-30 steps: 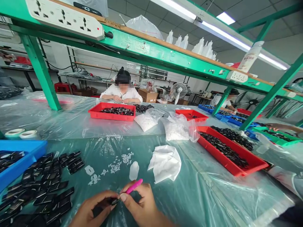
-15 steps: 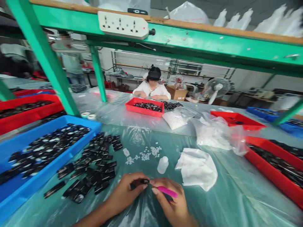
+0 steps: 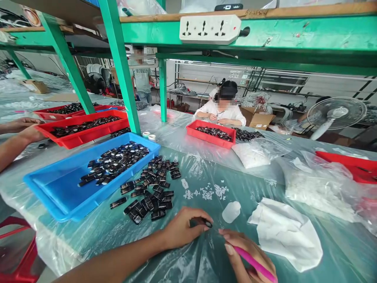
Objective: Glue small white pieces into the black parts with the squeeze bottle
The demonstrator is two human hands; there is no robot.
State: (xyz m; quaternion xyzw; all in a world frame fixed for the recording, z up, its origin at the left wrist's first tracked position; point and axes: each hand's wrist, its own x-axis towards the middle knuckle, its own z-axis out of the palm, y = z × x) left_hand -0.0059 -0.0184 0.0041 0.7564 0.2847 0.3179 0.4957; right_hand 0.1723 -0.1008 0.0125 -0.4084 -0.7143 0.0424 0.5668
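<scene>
My left hand (image 3: 187, 228) pinches a small black part (image 3: 208, 224) between thumb and fingertips, just above the plastic-covered table. In my right hand (image 3: 240, 251) is a slim tool with a pink handle (image 3: 253, 264), held like a pen. Its thin end points towards the black part; whether they touch, I cannot tell. Beyond my hands lie tiny white pieces (image 3: 207, 193) in loose heaps and a small translucent white bottle (image 3: 231, 212). A white cloth (image 3: 287, 235) lies crumpled to the right. Left of my hands spreads a pile of glossy black parts (image 3: 150, 194).
A blue tray (image 3: 48, 198) of black parts stands at the left, with a red tray (image 3: 73, 137) behind it. Another person's hands (image 3: 22, 127) are beside that tray. Bags of white pieces (image 3: 318, 192) lie at the right. A green post (image 3: 119, 67) supports the shelf.
The view has swung left, so the table's things appear farther right. My right hand with the pink tool has drawn slightly away from the black part, which my left hand still holds.
</scene>
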